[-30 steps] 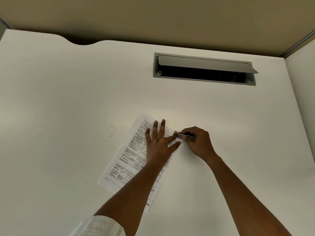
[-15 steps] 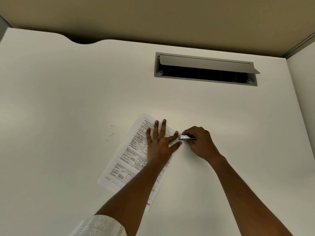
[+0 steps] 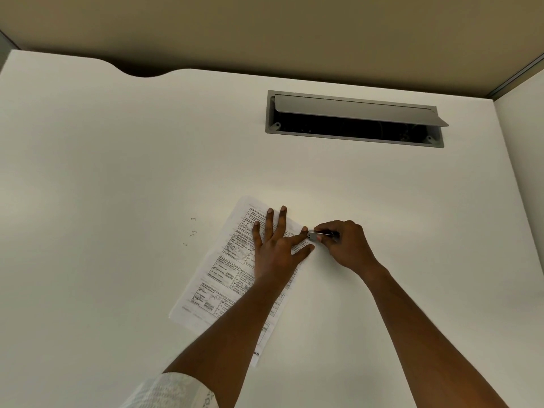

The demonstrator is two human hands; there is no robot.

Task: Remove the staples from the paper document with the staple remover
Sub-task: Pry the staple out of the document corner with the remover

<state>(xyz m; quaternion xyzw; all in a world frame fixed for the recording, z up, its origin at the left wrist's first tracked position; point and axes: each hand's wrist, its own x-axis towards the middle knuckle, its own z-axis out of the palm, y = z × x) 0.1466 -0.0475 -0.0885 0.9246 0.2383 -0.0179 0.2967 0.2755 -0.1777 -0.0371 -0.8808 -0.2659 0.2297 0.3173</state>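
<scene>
White desk [image 3: 117, 160]; grey cable tray [image 3: 354, 119], lid open, at far edge; beige wall [image 3: 265, 30] behind

Quick tally: one paper document [image 3: 217, 278], one staple remover [image 3: 313, 235], three loose staples [image 3: 192, 233] lying apart from the sheet, two hands (left hand [image 3: 276, 248], right hand [image 3: 344, 245]), one white sleeve [image 3: 176, 390], one grey cable hatch [image 3: 270, 119] with one flap [image 3: 353, 108], one white desk [image 3: 117, 172]. No telling the sheet count in that document though.
</scene>
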